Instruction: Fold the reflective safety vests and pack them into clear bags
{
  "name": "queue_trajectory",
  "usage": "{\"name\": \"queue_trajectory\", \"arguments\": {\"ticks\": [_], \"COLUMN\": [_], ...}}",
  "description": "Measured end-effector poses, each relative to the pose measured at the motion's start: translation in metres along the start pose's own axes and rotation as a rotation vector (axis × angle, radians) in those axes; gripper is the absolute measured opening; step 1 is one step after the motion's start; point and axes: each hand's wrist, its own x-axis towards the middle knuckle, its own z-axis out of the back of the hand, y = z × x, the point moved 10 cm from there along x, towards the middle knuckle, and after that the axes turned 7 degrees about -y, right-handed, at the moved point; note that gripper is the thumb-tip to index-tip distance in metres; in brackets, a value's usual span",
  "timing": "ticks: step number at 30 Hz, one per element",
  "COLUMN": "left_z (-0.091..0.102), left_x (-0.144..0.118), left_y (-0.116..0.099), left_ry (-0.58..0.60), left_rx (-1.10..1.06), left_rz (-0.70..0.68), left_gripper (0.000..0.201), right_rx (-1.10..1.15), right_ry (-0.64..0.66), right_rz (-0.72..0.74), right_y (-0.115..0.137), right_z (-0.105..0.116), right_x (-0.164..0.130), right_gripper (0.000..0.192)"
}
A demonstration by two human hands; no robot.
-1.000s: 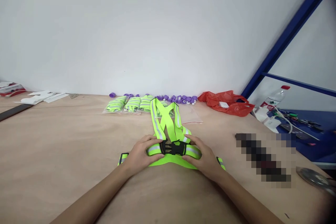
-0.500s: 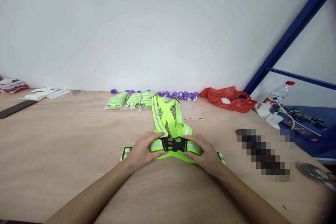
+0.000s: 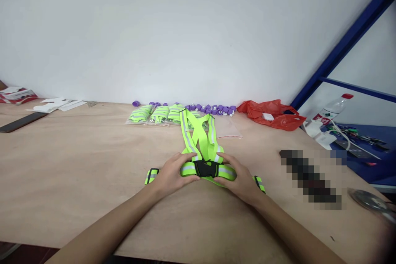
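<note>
- Head view: the left hand (image 3: 169,175) and the right hand (image 3: 240,179) both lie on a yellow-green reflective vest (image 3: 202,148) that is spread flat on the table (image 3: 77,173), near the front edge.
- The fingers of each hand are curled around the waist strap, one on each side of the black buckle (image 3: 206,168). Each grip is closed on the strap, with the thumbs toward the buckle.
- The two halves of the buckle look pushed together, with no gap seen between them, so the closing of the buckle seems done or almost done. Whether it has fully clicked, the picture cannot tell.
- The shoulder straps run away from the hands and cross over each other. The ends of the waist strap stick out left and right of the wrists.
- The vest is not folded and not packed. Behind it lie packed vests (image 3: 154,114) in clear bags, and an empty clear bag (image 3: 230,130) is just beside the straps.
- A row of purple parts (image 3: 213,109) and a red bag (image 3: 274,114) lie at the wall.
</note>
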Motion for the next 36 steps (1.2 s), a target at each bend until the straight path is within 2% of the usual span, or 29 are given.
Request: {"name": "queue_trajectory", "arguments": {"ticks": [8, 15, 18, 21, 26, 31, 34, 36], "left_z": [-0.004, -0.011, -0.013, -0.010, 0.011, 0.042, 0.064, 0.078], "left_x": [0.001, 0.002, 0.001, 0.001, 0.004, 0.002, -0.016, -0.034], "left_y": [0.003, 0.001, -0.004, -0.009, -0.020, -0.020, -0.008, 0.002], "left_ry": [0.037, 0.104, 0.129, 0.144, 0.111, 0.075, 0.059, 0.042], "left_rx": [0.076, 0.232, 0.277, 0.323, 0.369, 0.336, 0.309, 0.286], "left_rz": [0.007, -0.062, -0.111, -0.140, -0.189, -0.147, -0.053, 0.016], "left_gripper": [0.063, 0.061, 0.065, 0.069, 0.054, 0.046, 0.045, 0.048], "right_rx": [-0.011, -0.043, 0.000, 0.050, -0.023, -0.095, -0.124, -0.155], "right_ry": [0.036, 0.085, 0.099, 0.069, -0.065, -0.219, -0.282, -0.259], "right_rz": [-0.011, 0.013, -0.014, -0.021, 0.019, 0.108, 0.120, 0.070], "right_y": [-0.006, -0.004, -0.005, -0.007, -0.006, -0.002, -0.007, -0.020], "right_z": [-0.006, -0.009, -0.008, -0.004, 0.013, 0.048, 0.080, 0.098], "right_x": [0.002, 0.002, 0.002, 0.004, 0.010, 0.012, 0.001, -0.010], "right_gripper": [0.068, 0.067, 0.059, 0.041, 0.016, 0.017, 0.021, 0.026]}}
